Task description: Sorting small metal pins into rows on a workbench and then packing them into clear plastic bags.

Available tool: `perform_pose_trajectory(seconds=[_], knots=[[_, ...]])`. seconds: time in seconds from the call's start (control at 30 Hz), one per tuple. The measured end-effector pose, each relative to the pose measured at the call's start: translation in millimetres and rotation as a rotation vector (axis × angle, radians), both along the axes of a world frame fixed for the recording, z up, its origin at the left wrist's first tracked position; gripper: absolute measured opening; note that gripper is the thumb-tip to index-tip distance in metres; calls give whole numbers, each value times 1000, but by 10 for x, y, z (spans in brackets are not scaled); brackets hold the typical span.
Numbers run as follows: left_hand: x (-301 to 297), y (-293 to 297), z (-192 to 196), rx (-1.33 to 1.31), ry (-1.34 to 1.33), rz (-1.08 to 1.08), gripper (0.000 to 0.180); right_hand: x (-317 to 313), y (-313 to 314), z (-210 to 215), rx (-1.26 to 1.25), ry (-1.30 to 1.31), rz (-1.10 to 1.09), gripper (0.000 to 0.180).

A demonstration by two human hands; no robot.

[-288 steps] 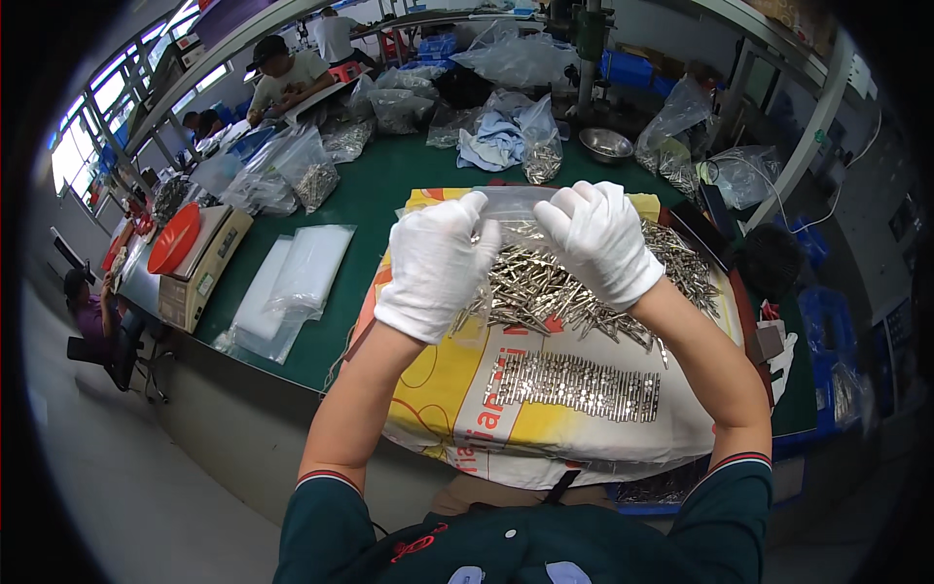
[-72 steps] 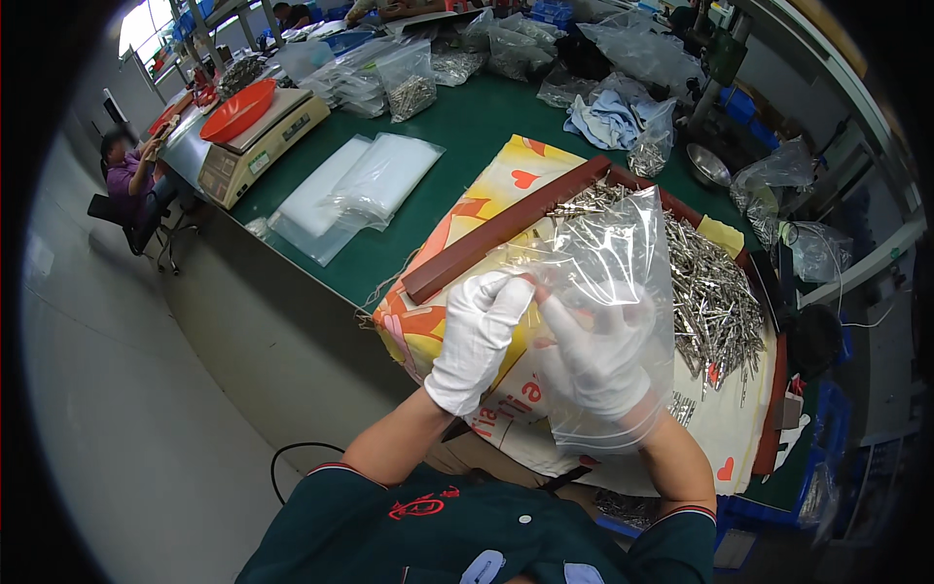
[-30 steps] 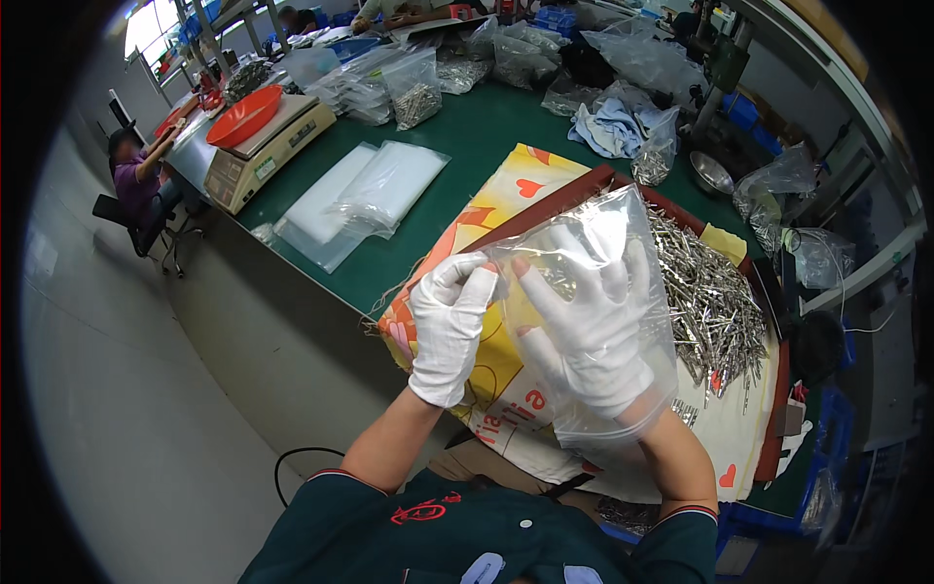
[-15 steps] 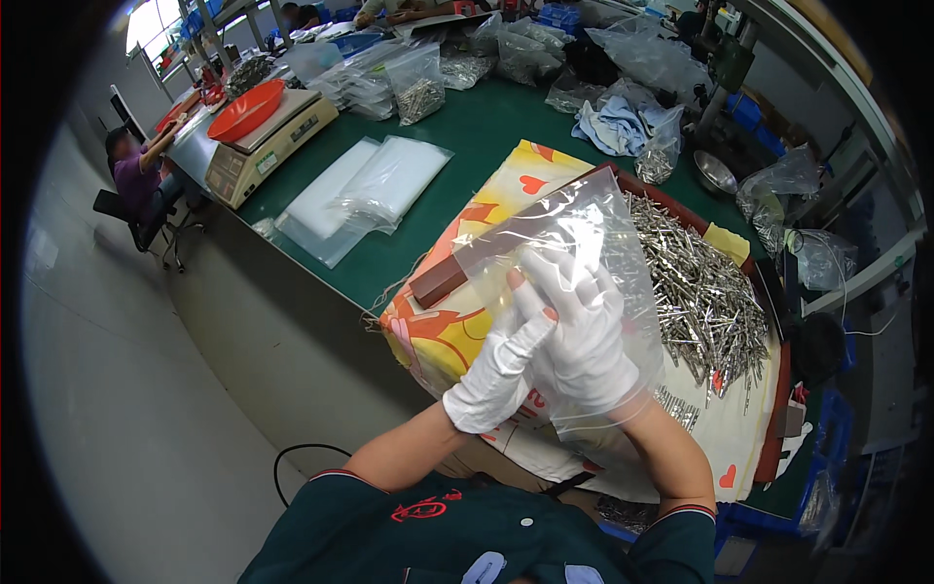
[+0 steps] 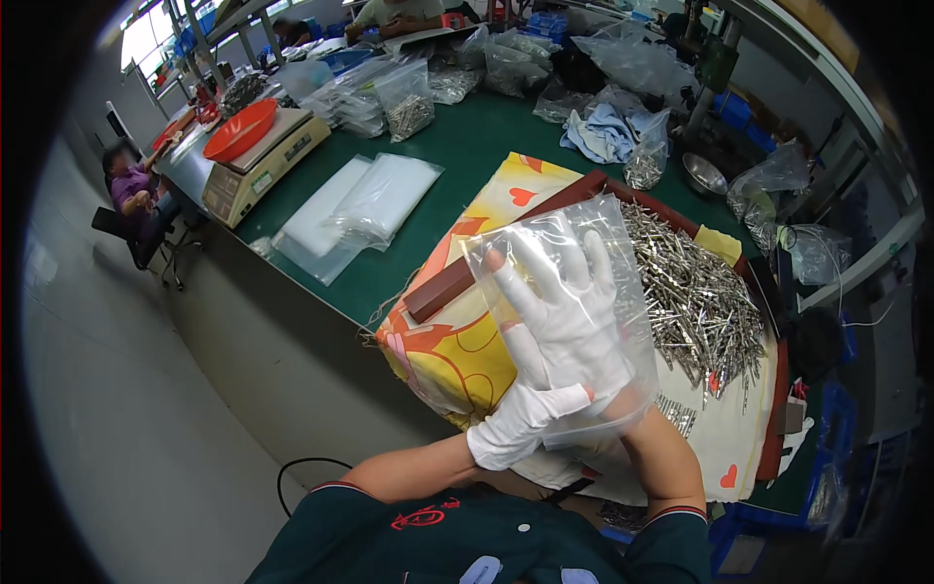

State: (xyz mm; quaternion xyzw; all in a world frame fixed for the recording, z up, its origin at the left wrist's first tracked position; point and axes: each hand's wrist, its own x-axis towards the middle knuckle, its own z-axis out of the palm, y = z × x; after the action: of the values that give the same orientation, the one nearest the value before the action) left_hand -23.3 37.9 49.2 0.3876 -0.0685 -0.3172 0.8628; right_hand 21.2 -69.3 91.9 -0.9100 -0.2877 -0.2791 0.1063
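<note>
My right hand (image 5: 574, 331), in a white glove with a few bare fingertips, is inside a clear plastic bag (image 5: 632, 292). Its fingers are spread against the film, and I see its back. At the bag's lower edge my left hand (image 5: 520, 420), also gloved, closes on the plastic by the right wrist, its bare thumb tip on top; its other fingers are mostly hidden. Beyond the bag, to the right, lies a heap of thin silvery metal pieces (image 5: 696, 292) in a shallow wooden-rimmed tray (image 5: 584, 187) lined with patterned cloth (image 5: 467, 365).
Stacks of flat clear bags (image 5: 384, 200) lie on the green table (image 5: 467, 131). A scale (image 5: 263, 175) bearing an orange basin (image 5: 241, 129) stands far left. Filled bags (image 5: 404, 102), a blue cloth (image 5: 598, 134) and a metal bowl (image 5: 703, 173) sit at the back. A person (image 5: 133, 185) sits at left.
My right hand's fingers have spread out inside the bag. My left hand has slid down from the right hand's fingers to the bag's lower edge near the wrist.
</note>
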Motion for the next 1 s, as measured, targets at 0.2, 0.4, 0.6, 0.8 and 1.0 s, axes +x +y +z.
perform_pose_trajectory(seconds=[0.2,0.4,0.6,0.8,1.0], knots=[[187,189,28,-75,-137,-6,81,-29,-97,26,-70,4,37,62],[348,273,-4,15,-182,431,51,-51,-50,-1,-103,-107,50,55],[343,283,-177,42,-264,386,36,-113,-33,73,-31,-36,36,49],[598,426,-25,-28,-239,417,45,-135,-132,-2,-20,-77,101,72],[998,697,98,136,-98,631,45,-268,-195,-178,55,-51,64,54]])
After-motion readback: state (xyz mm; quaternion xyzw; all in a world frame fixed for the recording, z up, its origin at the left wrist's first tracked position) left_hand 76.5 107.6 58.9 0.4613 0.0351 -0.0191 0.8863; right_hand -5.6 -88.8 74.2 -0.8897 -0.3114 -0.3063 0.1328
